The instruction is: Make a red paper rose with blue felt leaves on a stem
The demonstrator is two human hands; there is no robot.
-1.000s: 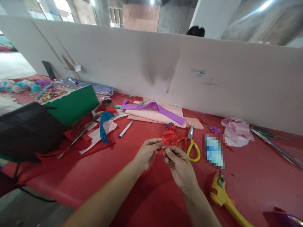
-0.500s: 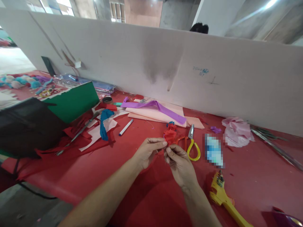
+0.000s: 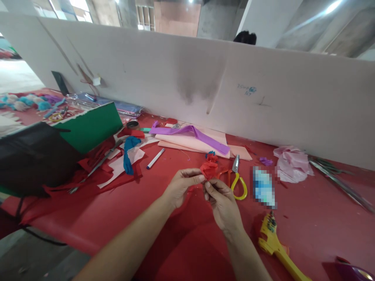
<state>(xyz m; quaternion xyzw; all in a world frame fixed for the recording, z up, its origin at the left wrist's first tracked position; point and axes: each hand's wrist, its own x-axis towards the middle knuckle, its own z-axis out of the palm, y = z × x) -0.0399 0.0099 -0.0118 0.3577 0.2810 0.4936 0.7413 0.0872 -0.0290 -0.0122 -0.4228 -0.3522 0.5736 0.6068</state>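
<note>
- We have the red crepe-paper flower (image 3: 209, 170) up between both hands, just above the red surface (image 3: 299, 222) and left of the scissors (image 3: 236, 165).
- Our left hand (image 3: 182, 188) pinches it between thumb and fingers at its lower left edge; our right hand (image 3: 223, 201) has thumb and fingers closed at its base, partly hiding it.
- A blue-tipped ruffle (image 3: 211, 157) shows just beyond the petals; we cannot tell whether it is joined on.
- We judge it very light and soft, with thin, crinkled petals that would crush, stretch or tear under a hard squeeze.
- It should not be slippery, so a fingertip pinch seems enough.
- We would take hold low, at the gathered base where the paper bunches and is likely stiffest, leaving the loose upper folds unpressed.
</note>
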